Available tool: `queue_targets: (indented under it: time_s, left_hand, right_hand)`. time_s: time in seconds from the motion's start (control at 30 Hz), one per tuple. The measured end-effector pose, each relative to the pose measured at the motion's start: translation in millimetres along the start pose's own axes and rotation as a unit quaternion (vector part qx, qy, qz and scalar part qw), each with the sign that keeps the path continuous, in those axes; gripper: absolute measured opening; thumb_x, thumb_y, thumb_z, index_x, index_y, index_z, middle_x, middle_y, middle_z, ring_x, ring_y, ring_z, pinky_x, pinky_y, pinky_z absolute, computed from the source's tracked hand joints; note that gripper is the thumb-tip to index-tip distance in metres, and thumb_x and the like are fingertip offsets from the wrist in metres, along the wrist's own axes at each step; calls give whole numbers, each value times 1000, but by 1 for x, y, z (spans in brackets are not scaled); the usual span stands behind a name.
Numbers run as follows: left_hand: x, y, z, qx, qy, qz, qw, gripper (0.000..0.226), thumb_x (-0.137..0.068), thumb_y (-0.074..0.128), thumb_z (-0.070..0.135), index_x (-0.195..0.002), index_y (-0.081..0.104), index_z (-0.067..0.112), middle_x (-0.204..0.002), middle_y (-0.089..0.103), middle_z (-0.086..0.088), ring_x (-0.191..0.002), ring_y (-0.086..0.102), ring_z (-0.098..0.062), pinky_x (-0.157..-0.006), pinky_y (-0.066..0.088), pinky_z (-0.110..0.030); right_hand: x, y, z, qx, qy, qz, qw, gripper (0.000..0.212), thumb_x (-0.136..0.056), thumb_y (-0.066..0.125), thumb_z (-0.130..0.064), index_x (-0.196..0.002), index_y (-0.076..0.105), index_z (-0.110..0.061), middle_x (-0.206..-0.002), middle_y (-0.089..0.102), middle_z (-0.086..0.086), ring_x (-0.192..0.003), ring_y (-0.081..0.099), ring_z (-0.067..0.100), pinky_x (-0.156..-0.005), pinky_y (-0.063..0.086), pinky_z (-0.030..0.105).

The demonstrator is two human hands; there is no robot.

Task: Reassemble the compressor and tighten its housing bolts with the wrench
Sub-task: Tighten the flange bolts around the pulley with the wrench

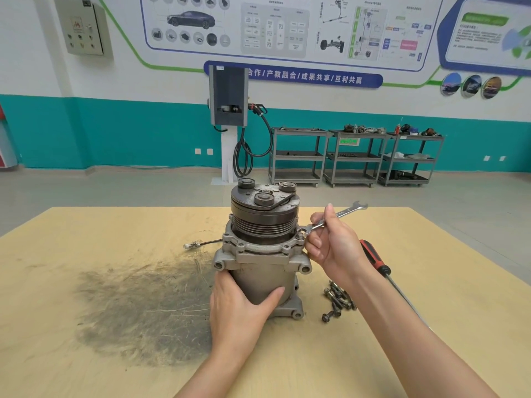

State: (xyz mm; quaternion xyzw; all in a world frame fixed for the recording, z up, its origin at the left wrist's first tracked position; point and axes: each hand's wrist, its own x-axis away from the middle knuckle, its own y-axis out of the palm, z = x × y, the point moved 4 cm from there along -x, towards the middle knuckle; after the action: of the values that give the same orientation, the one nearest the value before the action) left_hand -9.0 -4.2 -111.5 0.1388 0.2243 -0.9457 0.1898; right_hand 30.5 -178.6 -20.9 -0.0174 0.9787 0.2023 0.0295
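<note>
Wooden tabletop (86, 239) carries the compressor (263, 254) upright near its centre, assembled, with the left hand (241, 308) wrapped round its lower body to steady it. Right hand (333, 242) grips the wrench (330, 218), whose ring end sits on a housing bolt (300, 234). Loose bolts (337, 301) lying just right of the compressor suggest tightening is far from finished.

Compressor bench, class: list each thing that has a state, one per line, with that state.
compressor: upright, steadied
left hand: grips compressor body
right hand: holds wrench
wrench: lower end seated on a housing bolt
loose bolts: piled on table, not fitted
screwdriver: lying unused
</note>
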Motion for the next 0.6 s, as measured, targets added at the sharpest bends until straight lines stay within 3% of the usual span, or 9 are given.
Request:
queue_targets:
  time_s: [0.5,0.6]
  left_hand:
    - [0,0,-1,-1,3,1,1000,94,-58,83,59,-132,38,21,-125,50,7,-123,50,-25,-99,44,-41]
    - [0,0,-1,2,6,1,1000,96,-57,82,59,-133,38,20,-129,51,5,-123,49,-25,-100,43,-41]
  right_hand:
    - [-12,-1,5,28,27,-11,999,43,-103,36,-45,-77,51,-15,-46,37,-2,-39,33,10,-39,29,18]
    - [-12,-1,6,50,-4,3,999,44,-104,34,-45,-78,51,-15,-45,35,-3,-38,31,9,-37,29,17]
